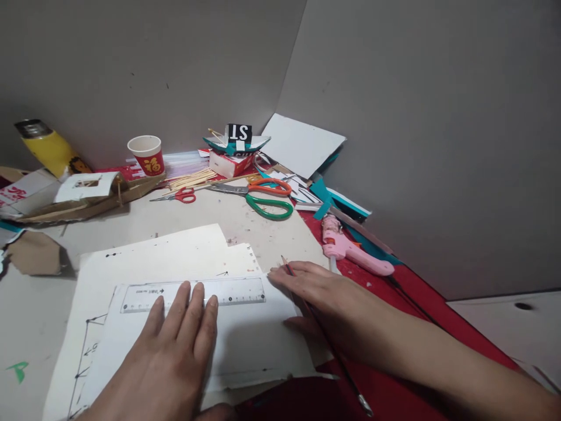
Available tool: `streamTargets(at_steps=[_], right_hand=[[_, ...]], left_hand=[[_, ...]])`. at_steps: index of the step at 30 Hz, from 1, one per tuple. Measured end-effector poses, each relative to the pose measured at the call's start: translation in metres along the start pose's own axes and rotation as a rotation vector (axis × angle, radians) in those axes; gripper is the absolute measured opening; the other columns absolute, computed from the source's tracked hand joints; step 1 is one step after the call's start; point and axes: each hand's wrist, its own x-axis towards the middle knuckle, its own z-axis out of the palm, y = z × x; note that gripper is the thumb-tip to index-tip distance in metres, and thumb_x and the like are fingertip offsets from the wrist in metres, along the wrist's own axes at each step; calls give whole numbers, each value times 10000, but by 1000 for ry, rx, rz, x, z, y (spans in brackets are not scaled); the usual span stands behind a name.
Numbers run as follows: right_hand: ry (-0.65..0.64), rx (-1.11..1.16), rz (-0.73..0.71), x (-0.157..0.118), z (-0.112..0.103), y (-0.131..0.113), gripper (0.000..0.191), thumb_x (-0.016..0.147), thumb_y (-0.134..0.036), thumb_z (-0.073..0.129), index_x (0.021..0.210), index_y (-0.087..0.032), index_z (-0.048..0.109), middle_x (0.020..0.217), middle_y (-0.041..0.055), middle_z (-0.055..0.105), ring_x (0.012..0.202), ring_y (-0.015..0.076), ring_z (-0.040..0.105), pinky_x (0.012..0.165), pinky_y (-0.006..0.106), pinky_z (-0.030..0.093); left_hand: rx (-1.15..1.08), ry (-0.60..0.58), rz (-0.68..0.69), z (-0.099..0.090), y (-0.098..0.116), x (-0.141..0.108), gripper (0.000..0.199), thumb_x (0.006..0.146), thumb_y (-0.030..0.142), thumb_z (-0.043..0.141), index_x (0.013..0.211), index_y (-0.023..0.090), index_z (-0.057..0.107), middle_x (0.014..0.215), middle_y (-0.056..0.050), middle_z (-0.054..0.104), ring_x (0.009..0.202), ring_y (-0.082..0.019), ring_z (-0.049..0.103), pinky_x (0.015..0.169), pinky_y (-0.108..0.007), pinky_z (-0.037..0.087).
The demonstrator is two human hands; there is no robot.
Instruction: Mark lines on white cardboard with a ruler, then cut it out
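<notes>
My left hand (pixel 175 345) lies flat with its fingers spread, the fingertips on a clear ruler (pixel 243 291). Beneath the ruler is a white sheet of paper (pixel 249 345), which rests on a larger sheet with drawn lines (pixel 149 251). At the right edge of the white sheet is my right hand (pixel 318 292), holding a dark pencil (pixel 335 348) between its fingers. The pencil's sharpened tip points up and away, and its metal end points toward the lower right. My right thumb is partly in shadow near the paper's edge.
Orange-and-green scissors (pixel 269 207), small red scissors (pixel 186 195) and a pink glue gun (pixel 350 248) lie beyond the paper. A red paper cup (pixel 148 158), yellow bottle (pixel 50 152) and cardboard boat shape (pixel 87 202) stand at the back left. Grey panels (pixel 416 146) border the table.
</notes>
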Motion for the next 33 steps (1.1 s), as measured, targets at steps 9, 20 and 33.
streamTargets(at_steps=[9, 20, 33], right_hand=[[70, -22, -54, 0, 5, 4, 479, 893, -159, 572, 1368, -196, 521, 1267, 161, 666, 1247, 310, 572, 953, 475, 549], [52, -16, -47, 0, 6, 5, 476, 895, -164, 576, 1365, -200, 515, 1263, 156, 664, 1244, 303, 569, 967, 469, 540], [120, -109, -71, -2, 18, 13, 454, 907, -197, 518, 1357, -224, 572, 1289, 133, 673, 1162, 334, 652, 879, 501, 613]], left_hand=[[-12, -17, -56, 2, 5, 2, 1004, 728, 692, 637, 1514, 155, 317, 1561, -206, 231, 1447, -434, 205, 1098, -628, 333], [38, -3, -92, -4, 14, 3, 991, 716, 688, 665, 1498, 158, 365, 1559, -192, 274, 1450, -415, 245, 1112, -609, 327], [-23, -128, -45, 2, 4, 7, 1080, 717, 740, 616, 1538, 125, 278, 1565, -264, 220, 1440, -484, 175, 1091, -671, 306]])
